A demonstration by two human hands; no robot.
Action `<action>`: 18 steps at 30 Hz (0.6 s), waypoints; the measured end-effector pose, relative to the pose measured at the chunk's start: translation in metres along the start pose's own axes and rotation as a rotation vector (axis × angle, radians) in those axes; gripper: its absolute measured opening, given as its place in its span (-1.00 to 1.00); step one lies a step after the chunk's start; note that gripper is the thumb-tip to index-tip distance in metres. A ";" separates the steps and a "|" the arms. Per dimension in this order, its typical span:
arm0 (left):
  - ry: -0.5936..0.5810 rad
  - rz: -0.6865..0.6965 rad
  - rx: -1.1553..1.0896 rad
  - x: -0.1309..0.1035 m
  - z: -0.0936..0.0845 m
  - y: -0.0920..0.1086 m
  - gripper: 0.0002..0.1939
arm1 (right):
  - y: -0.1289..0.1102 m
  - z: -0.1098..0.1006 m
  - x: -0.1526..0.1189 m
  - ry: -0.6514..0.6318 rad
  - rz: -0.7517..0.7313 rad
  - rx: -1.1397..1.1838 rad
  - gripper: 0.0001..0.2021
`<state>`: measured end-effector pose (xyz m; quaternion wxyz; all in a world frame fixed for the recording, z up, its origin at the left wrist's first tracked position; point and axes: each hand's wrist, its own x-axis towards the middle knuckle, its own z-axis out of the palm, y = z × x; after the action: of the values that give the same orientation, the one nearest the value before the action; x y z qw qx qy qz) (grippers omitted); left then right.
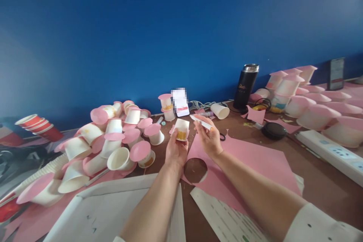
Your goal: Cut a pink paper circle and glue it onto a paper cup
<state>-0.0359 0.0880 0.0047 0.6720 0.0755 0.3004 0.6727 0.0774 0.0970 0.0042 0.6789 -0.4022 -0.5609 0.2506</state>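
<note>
My left hand (177,149) is closed round a small white paper cup (182,125) with a yellow pattern near its lower end. Just to the right, my right hand (208,136) grips a white pen-like stick (202,121), its tip pointing up and left toward the cup without touching it. Below my hands lies a large pink paper sheet (255,159) with a round hole near its left edge. Behind the cup a lit phone (181,109) leans upright beside two stacked cups (167,107).
Many paper cups with pink discs (140,151) crowd the left; more (317,115) stand at the right. A black bottle (246,89), a black round object (273,131) and a power strip (334,155) are on the right. A white board (113,211) lies front left.
</note>
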 end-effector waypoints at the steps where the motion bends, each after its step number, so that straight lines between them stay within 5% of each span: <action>1: 0.005 0.004 -0.017 0.000 0.000 0.000 -0.69 | -0.003 0.000 -0.002 -0.021 -0.053 -0.056 -0.71; 6: -0.013 0.012 -0.062 0.000 -0.001 0.001 -0.73 | -0.014 -0.002 -0.006 -0.066 -0.259 -0.224 -0.84; 18: 0.015 -0.007 -0.063 -0.001 -0.001 0.001 -0.74 | -0.013 -0.003 -0.005 -0.111 -0.314 -0.274 -0.86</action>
<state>-0.0374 0.0867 0.0050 0.6740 0.0482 0.2843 0.6801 0.0776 0.0853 0.0117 0.6165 -0.3841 -0.6820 0.0847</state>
